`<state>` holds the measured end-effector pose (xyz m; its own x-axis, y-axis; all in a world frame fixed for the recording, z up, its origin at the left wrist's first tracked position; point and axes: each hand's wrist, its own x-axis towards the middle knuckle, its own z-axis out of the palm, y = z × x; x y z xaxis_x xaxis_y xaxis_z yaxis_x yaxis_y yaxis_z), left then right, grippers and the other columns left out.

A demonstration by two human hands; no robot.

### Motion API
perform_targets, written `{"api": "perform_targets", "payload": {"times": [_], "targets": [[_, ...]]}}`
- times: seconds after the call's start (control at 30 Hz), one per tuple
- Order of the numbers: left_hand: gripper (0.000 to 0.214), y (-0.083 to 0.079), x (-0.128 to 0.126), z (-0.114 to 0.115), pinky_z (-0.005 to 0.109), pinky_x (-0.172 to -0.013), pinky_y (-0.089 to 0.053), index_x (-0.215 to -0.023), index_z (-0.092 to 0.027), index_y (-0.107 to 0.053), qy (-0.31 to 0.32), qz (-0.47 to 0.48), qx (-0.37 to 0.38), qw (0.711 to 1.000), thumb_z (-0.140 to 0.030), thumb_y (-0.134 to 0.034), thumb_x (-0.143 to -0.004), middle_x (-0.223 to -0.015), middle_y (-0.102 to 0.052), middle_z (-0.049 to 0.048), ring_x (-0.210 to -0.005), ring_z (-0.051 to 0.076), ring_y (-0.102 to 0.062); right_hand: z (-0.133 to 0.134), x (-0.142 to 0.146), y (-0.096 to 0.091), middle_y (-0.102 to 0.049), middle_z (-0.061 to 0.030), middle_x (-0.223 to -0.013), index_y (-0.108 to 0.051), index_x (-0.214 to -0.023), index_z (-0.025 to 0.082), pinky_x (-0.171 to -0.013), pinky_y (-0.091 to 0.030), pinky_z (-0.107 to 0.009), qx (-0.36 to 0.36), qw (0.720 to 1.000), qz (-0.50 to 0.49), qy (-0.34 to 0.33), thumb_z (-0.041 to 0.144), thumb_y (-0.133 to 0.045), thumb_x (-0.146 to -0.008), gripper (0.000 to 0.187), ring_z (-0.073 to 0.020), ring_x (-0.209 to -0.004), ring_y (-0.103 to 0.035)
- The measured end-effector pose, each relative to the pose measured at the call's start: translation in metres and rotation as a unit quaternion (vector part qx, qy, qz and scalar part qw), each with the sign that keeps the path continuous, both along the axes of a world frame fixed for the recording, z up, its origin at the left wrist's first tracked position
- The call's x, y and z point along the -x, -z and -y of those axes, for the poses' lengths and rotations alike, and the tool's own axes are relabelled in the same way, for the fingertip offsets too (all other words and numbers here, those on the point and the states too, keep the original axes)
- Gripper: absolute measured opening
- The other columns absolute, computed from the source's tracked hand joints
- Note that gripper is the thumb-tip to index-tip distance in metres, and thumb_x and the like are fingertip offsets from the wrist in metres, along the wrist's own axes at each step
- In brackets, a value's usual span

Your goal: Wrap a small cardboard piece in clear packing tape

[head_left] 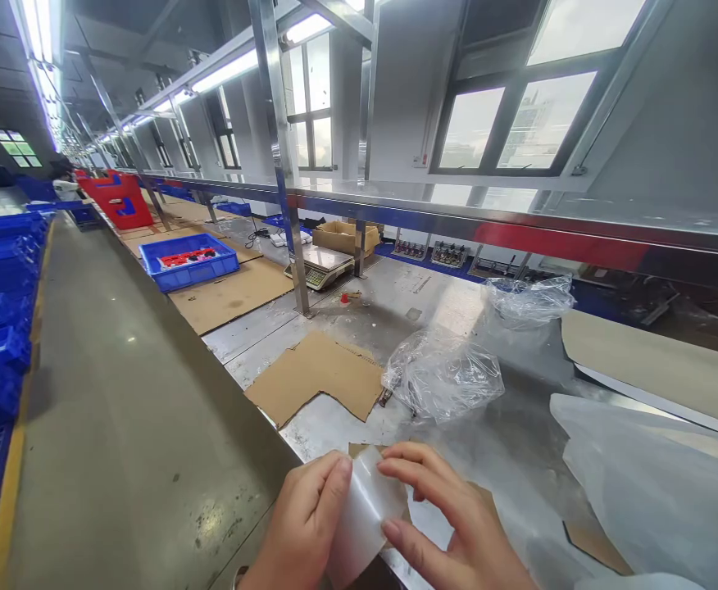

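Note:
My left hand and my right hand hold a small piece of white translucent plastic film at the front edge of a stainless steel workbench. Each hand pinches one side of the film between fingers and thumb. A scrap of brown cardboard shows just behind the film, partly hidden by my fingers. A crumpled clear plastic bag lies ahead of my right hand.
A flat cardboard sheet lies left of the bag, and a second clear bag sits farther back. A large white sheet lies to the right. Farther off are a bench scale, a cardboard box and a blue crate. Steel shelf uprights stand along the bench.

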<state>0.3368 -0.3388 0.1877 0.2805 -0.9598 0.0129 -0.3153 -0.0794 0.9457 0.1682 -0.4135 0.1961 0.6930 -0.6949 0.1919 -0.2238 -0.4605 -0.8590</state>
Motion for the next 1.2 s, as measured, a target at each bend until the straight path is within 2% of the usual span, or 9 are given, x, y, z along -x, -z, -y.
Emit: {"api": "perform_targets", "payload": {"times": [0.07,0.2,0.33,0.5,0.6,0.77,0.9,1.0,1.2], "targets": [[0.043,0.001,-0.002,0.001,0.025,-0.052,-0.024,-0.059,-0.019,-0.033,0.003,0.042,0.002,0.999,-0.050,-0.032,-0.090,-0.056,-0.034,-0.0035,-0.055,0.011,-0.031,0.002,0.000,-0.001,-0.052,-0.0040,-0.125,-0.060,-0.115,0.031,-0.083,-0.047,-0.029,0.001,1.000,-0.010,-0.018,0.035,-0.062,-0.078,0.037,-0.0225,-0.111,-0.050],[0.043,-0.002,-0.003,0.000,0.026,-0.051,-0.024,-0.057,-0.020,-0.030,0.000,0.087,0.033,0.996,-0.046,-0.031,-0.091,-0.054,-0.035,-0.0031,-0.052,0.011,-0.032,0.003,-0.002,-0.005,-0.055,-0.0062,-0.123,-0.058,-0.118,0.027,-0.090,-0.044,-0.033,-0.009,0.999,0.007,-0.049,0.030,-0.062,-0.078,0.040,-0.0235,-0.113,-0.048],[0.040,-0.006,-0.003,-0.002,0.026,-0.052,-0.026,-0.058,-0.019,-0.038,0.037,0.157,0.082,0.984,-0.037,-0.030,-0.093,-0.054,-0.041,-0.0016,-0.052,0.011,-0.039,0.003,-0.007,-0.011,-0.061,-0.0033,-0.103,-0.061,-0.103,0.025,-0.076,-0.045,-0.028,-0.036,0.997,-0.001,-0.063,0.027,-0.059,-0.079,0.024,-0.0203,-0.099,-0.051],[0.038,-0.009,-0.003,-0.005,0.026,-0.052,-0.026,-0.058,-0.019,-0.035,0.085,0.194,0.071,0.975,-0.033,-0.028,-0.092,-0.052,-0.039,-0.0016,-0.050,0.010,-0.038,-0.001,-0.014,-0.016,-0.061,-0.0010,-0.082,-0.064,-0.082,0.022,-0.061,-0.037,-0.027,-0.145,0.981,-0.121,-0.040,0.038,-0.054,-0.077,0.019,-0.0154,-0.068,-0.050],[0.036,-0.010,-0.002,-0.006,0.026,-0.051,-0.025,-0.058,-0.019,-0.032,0.113,0.195,0.071,0.972,-0.031,-0.029,-0.092,-0.052,-0.036,-0.0018,-0.050,0.010,-0.036,-0.004,-0.016,-0.016,-0.060,-0.0009,-0.074,-0.066,-0.075,0.022,-0.059,-0.034,-0.026,-0.216,0.970,-0.110,-0.026,0.035,-0.051,-0.071,0.020,-0.0157,-0.066,-0.047],[0.036,-0.007,-0.001,-0.007,0.026,-0.049,-0.024,-0.057,-0.019,-0.027,0.086,0.212,0.082,0.970,-0.029,-0.029,-0.091,-0.051,-0.032,-0.0025,-0.048,0.009,-0.034,-0.006,-0.019,-0.016,-0.062,-0.0011,-0.077,-0.068,-0.076,0.021,-0.065,-0.037,-0.026,-0.275,0.960,-0.047,-0.024,0.025,-0.046,-0.064,0.026,-0.0183,-0.077,-0.052],[0.036,-0.007,-0.001,-0.009,0.026,-0.047,-0.024,-0.056,-0.019,-0.028,0.062,0.230,0.096,0.966,-0.028,-0.030,-0.091,-0.049,-0.032,-0.0028,-0.046,0.009,-0.033,-0.005,-0.018,-0.017,-0.064,-0.0014,-0.085,-0.069,-0.081,0.022,-0.069,-0.039,-0.027,-0.297,0.954,-0.031,-0.031,0.027,-0.049,-0.068,0.024,-0.0192,-0.082,-0.054],[0.035,-0.009,-0.001,-0.009,0.024,-0.047,-0.025,-0.056,-0.019,-0.030,0.059,0.255,0.116,0.958,-0.023,-0.031,-0.090,-0.049,-0.033,-0.0030,-0.045,0.008,-0.035,-0.004,-0.019,-0.016,-0.059,-0.0013,-0.077,-0.066,-0.081,0.020,-0.066,-0.037,-0.028,-0.304,0.951,-0.036,-0.050,0.032,-0.053,-0.071,0.021,-0.0175,-0.076,-0.050],[0.035,-0.009,0.001,-0.009,0.024,-0.046,-0.026,-0.054,-0.018,-0.036,0.055,0.314,0.148,0.936,-0.019,-0.033,-0.089,-0.048,-0.038,-0.0025,-0.045,0.008,-0.038,-0.006,-0.024,-0.010,-0.050,0.0015,-0.070,-0.059,-0.072,0.018,-0.062,-0.032,-0.026,-0.287,0.956,-0.014,-0.054,0.022,-0.047,-0.066,0.015,-0.0133,-0.068,-0.042]]}}
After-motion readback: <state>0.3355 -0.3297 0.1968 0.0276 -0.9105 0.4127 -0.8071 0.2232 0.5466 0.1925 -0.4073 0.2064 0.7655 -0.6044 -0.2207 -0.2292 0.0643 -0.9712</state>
